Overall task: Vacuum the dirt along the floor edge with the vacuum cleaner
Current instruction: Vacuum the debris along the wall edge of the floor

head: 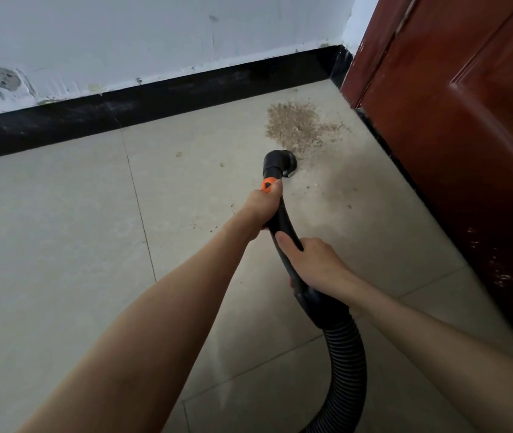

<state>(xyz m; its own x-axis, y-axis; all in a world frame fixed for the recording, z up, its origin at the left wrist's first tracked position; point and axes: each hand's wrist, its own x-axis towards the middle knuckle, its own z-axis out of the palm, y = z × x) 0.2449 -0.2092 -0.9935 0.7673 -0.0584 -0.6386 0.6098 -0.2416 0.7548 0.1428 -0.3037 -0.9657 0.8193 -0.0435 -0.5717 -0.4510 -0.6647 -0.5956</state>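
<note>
Ribbed black hose [347,364] curls in from the bottom edge and joins the curved black wand [283,223] of the vacuum cleaner. Both hands clamped on that wand, one ahead of the other, close but not touching. Right hand [314,260] nearer, fingers wrapped around the lower wand just above the hose cuff, thumb lying along the top. Left hand [264,204] further up, gripping just behind an orange button [267,185]. Nozzle [280,162] tipped down on the beige tiled floor [61,245], its mouth at the near edge of the dirt pile [296,126] — brown grit spread near the corner. A few loose crumbs and a dusty smear lie on the tiles beside the wand. Red-brown door [467,104] on the right, just beside the dirt. Black skirting [124,110] beyond — white scuffed wall [124,35] above it.
</note>
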